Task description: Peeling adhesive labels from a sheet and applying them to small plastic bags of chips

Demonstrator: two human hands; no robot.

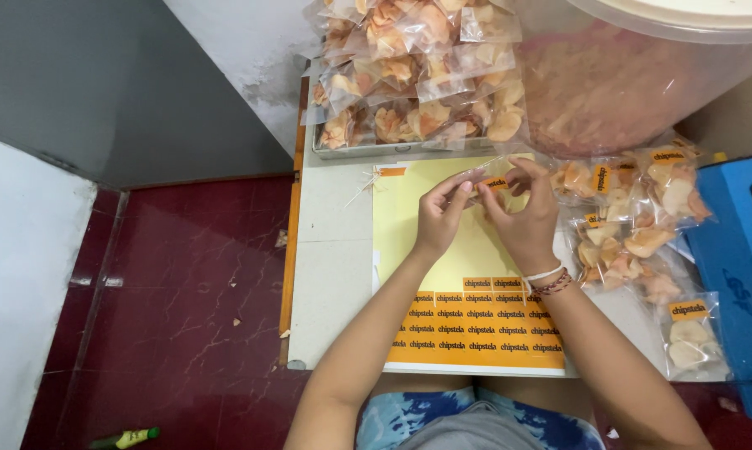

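Orange sticker (495, 183) is pinched between both hands over the yellow sticker sheet (467, 250) on the bench (334, 275): left hand (442, 212) and right hand (526, 218) grip it and a small clear bag (486, 172) w/ fingertips. Labelled chip bags (634, 225) lie just right of the hands; unlabelled bags sit in a metal tray (392, 150) at the far edge.
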